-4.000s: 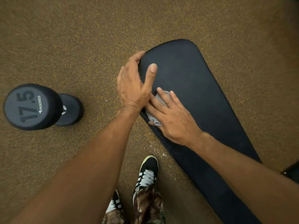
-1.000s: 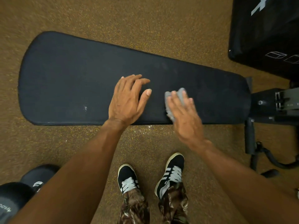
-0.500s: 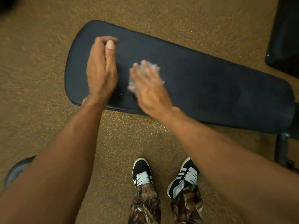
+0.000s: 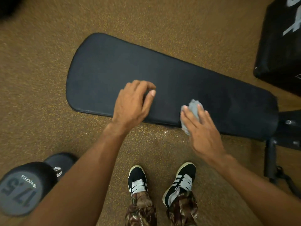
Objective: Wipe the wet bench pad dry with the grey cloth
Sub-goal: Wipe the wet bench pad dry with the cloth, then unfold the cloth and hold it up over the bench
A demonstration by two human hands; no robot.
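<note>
The black bench pad (image 4: pixel 114 70) runs from upper left to right, wide at its left end. My right hand (image 4: pixel 202 128) presses the crumpled grey cloth (image 4: pixel 193 108) flat against the pad's near edge, right of centre. My left hand (image 4: pixel 132 103) rests on the pad's near edge around the middle, fingers curled and holding nothing. The pad's surface looks dark and matte, with a faint streak right of the cloth.
A 17.5 dumbbell (image 4: pixel 21 190) lies on the brown speckled floor at lower left. The bench frame (image 4: pixel 290 136) and a black padded block (image 4: pixel 280 46) stand at right. My two shoes (image 4: pixel 162 181) are just below the pad.
My right hand has swept the cloth from the pad's wide left part toward the right end. My left hand shifted right to the pad's middle, near edge.
</note>
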